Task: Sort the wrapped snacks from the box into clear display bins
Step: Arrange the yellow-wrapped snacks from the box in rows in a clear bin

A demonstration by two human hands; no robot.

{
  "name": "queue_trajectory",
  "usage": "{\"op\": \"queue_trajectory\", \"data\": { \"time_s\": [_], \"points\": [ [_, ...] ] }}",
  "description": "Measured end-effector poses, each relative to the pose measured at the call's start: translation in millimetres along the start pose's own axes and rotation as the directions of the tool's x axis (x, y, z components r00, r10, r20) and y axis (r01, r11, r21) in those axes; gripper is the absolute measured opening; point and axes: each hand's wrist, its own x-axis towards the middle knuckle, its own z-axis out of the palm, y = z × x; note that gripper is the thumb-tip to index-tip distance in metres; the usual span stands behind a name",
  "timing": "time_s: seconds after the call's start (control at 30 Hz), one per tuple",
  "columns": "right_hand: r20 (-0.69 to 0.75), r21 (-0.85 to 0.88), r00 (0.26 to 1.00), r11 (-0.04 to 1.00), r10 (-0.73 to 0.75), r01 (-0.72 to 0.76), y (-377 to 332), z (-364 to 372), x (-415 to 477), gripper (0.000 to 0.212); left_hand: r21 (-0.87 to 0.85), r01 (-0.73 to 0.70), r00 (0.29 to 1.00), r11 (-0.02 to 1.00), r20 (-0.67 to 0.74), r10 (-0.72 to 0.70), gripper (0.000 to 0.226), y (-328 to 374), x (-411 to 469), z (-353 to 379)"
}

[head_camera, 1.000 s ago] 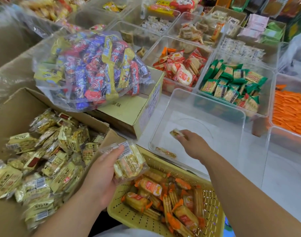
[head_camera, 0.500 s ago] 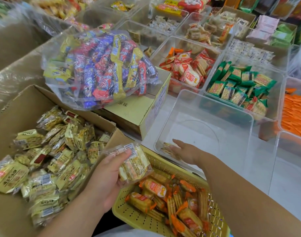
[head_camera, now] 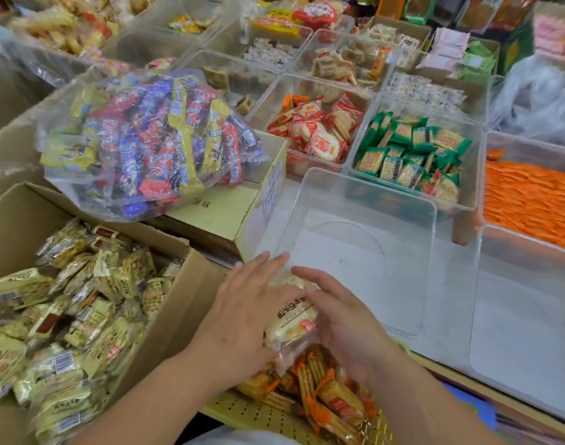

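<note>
The person's left hand (head_camera: 242,316) and right hand (head_camera: 345,326) meet around a pale yellow wrapped snack packet (head_camera: 291,319). The fingers of both lie nearly straight and press the packet from either side; the thumbs are hidden. The packet sits between the palms, above the far edge of a yellow perforated basket (head_camera: 258,415) and just at the near left corner of a clear display bin (head_camera: 371,191). The basket holds orange-wrapped biscuit packets (head_camera: 332,396). To the left, an open cardboard box (head_camera: 14,226) is filled with more yellow wrapped snacks (head_camera: 82,316). Beyond it, a clear bag of mixed sweets (head_camera: 152,139) rests on a closed carton (head_camera: 220,213). Behind the clear bin stand bins of red-wrapped crackers (head_camera: 319,136) and green-wrapped crackers (head_camera: 413,149), with orange packets (head_camera: 531,200) to the right.
</note>
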Motion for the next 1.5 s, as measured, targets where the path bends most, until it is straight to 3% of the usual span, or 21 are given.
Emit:
{"op": "queue_trajectory", "data": {
  "time_s": [0.1, 0.17, 0.23, 0.33, 0.43, 0.53, 0.63, 0.7, 0.73, 0.8, 0.9, 1.1, 1.2, 1.4, 1.5],
  "points": [
    [-0.059, 0.084, 0.996, 0.994, -0.062, 0.067, -1, -10, -3, 0.029, -0.116, 0.223, 0.975, 0.968, 0.016, -0.222, 0.108, -3, -1, 0],
    [-0.082, 0.069, 0.992, 0.992, -0.098, 0.103, -1, -14, -4, 0.027, -0.314, 0.342, 0.94, 0.886, 0.1, -0.327, 0.112, -5, -2, 0],
    [-0.081, 0.005, 0.989, 0.992, -0.125, 0.126, 1, -17, -7, 0.029, -0.515, 0.398, 0.918, 0.759, 0.225, -0.328, 0.114, -4, -4, 4],
    [0.001, -0.258, 0.987, 0.953, -0.162, 0.157, 6, -21, -14, 0.04, -0.755, 0.382, 0.917, 0.534, 0.235, -0.323, 0.095, -2, -2, 14],
    [0.099, -0.611, 0.97, 0.756, -0.224, 0.237, 5, -30, -17, 0.071, -0.788, 0.36, 0.913, 0.5, 0.187, -0.362, 0.086, -3, 7, 20],
    [0.196, -0.717, 0.938, 0.611, -0.285, 0.335, -3, -38, -12, 0.069, -0.751, 0.402, 0.905, 0.524, 0.24, -0.352, 0.086, -8, 18, 23],
    [0.159, -0.743, 0.913, 0.564, -0.375, 0.361, -8, -49, 4, 0.053, -0.542, 0.418, 0.907, 0.729, 0.212, -0.363, 0.097, -13, 33, 22],
    [-0.004, -0.759, 0.917, 0.598, -0.399, 0.257, -15, -62, 24, 0.045, -0.224, 0.397, 0.915, 0.89, 0.176, -0.364, 0.108, -23, 42, 26],
    [-0.097, -0.768, 0.919, 0.616, -0.383, 0.175, -18, -69, 38, 0.042, -0.07, 0.388, 0.91, 0.919, 0.188, -0.37, 0.111, -28, 45, 28],
    [-0.234, -0.766, 0.921, 0.642, -0.311, 0.022, -23, -83, 67, 0.041, 0.127, 0.379, 0.875, 0.917, 0.274, -0.4, 0.11, -37, 48, 35],
    [-0.276, -0.791, 0.932, 0.606, -0.235, -0.081, -18, -97, 109, 0.043, 0.276, 0.307, 0.843, 0.911, 0.366, -0.395, 0.109, -44, 47, 45],
    [-0.113, -0.916, 0.993, 0.385, 0.02, -0.112, 17, -97, 167, 0.057, 0.292, 0.261, 0.858, 0.92, 0.367, -0.36, 0.106, -52, 46, 49],
    [-0.031, -0.976, 0.978, 0.203, 0.206, -0.074, 32, -99, 175, 0.064, 0.278, 0.258, 0.865, 0.925, 0.361, -0.349, 0.103, -54, 45, 50],
    [-0.052, -0.981, 0.945, 0.162, 0.323, -0.11, 26, -100, 176, 0.084, 0.278, 0.244, 0.874, 0.929, 0.351, -0.335, 0.103, -58, 44, 53],
    [-0.067, -0.978, 0.96, 0.175, 0.27, -0.117, 23, -93, 168, 0.089, 0.23, 0.25, 0.883, 0.94, 0.344, -0.319, 0.107, -53, 43, 50]
  ]
}}
